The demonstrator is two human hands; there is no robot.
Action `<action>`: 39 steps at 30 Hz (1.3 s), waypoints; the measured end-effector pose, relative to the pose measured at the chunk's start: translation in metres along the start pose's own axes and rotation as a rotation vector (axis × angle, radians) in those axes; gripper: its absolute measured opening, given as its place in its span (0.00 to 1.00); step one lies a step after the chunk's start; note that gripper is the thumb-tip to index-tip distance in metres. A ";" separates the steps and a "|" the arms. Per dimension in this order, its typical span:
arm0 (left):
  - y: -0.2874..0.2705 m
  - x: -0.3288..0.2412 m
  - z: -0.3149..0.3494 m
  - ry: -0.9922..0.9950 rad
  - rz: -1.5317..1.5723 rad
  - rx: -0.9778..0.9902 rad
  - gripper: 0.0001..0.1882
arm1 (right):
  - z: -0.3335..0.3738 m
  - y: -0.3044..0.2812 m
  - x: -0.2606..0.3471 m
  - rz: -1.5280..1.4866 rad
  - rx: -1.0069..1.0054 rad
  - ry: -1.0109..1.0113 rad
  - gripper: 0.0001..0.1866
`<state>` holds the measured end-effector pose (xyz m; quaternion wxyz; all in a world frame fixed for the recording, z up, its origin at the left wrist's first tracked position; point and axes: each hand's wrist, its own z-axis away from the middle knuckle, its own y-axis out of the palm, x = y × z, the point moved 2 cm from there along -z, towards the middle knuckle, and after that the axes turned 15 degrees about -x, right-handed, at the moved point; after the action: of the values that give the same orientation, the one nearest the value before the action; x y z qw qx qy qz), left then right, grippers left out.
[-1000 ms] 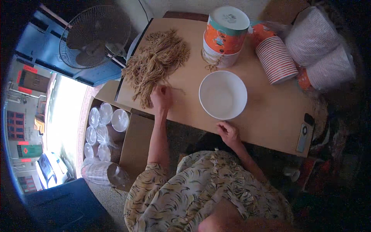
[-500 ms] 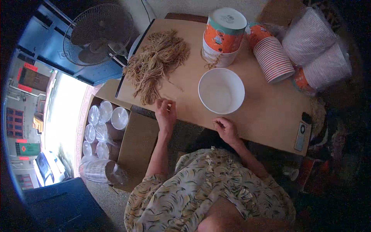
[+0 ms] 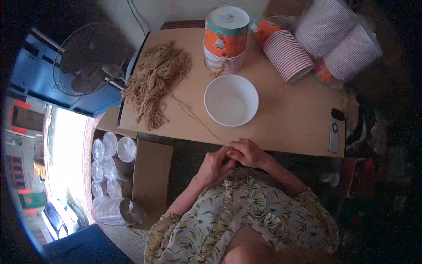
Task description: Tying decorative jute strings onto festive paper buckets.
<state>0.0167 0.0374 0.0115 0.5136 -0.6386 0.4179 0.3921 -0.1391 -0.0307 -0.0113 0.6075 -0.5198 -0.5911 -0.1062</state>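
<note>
My left hand and my right hand meet at the table's near edge, close to my body, with the fingers of both closed. A thin brown cord runs from a tangled heap of brown cords on the left of the table to the pinched fingers. The fingers cover its end. Just beyond the hands, a white paper bucket stands upright with its mouth up. Behind it rises an upside-down stack of orange, green and white paper buckets, with a bit of cord hanging at its front.
More stacked buckets lie on their sides at the right, some wrapped in clear plastic. A small silver device sits at the table's right corner. Left of the table are an open carton of plastic-wrapped containers and a fan.
My left hand has moved right, from beside the cord heap to my right hand, drawing out a cord. Both hands now touch nearer my body. The view has shifted slightly.
</note>
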 end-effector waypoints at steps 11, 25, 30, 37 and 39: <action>0.002 -0.010 -0.025 -0.051 0.149 0.165 0.05 | 0.051 -0.104 0.009 -0.233 -0.235 0.339 0.09; 0.055 -0.030 -0.054 0.190 0.024 0.211 0.05 | 0.024 -0.122 -0.004 0.520 -0.615 -0.140 0.15; 0.060 -0.042 -0.060 0.276 0.008 0.195 0.05 | 0.033 -0.089 -0.002 0.005 -0.260 0.283 0.14; 0.044 -0.032 -0.066 0.034 0.049 0.130 0.05 | 0.041 -0.085 -0.017 -0.370 -0.231 0.401 0.11; 0.044 -0.025 -0.067 -0.085 0.087 0.138 0.05 | 0.041 -0.086 -0.019 -0.369 -0.264 0.508 0.09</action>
<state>-0.0280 -0.0304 0.0314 0.5562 -0.5658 0.4492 0.4108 -0.2335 -0.0462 0.0065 0.6334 -0.4352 -0.4862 -0.4159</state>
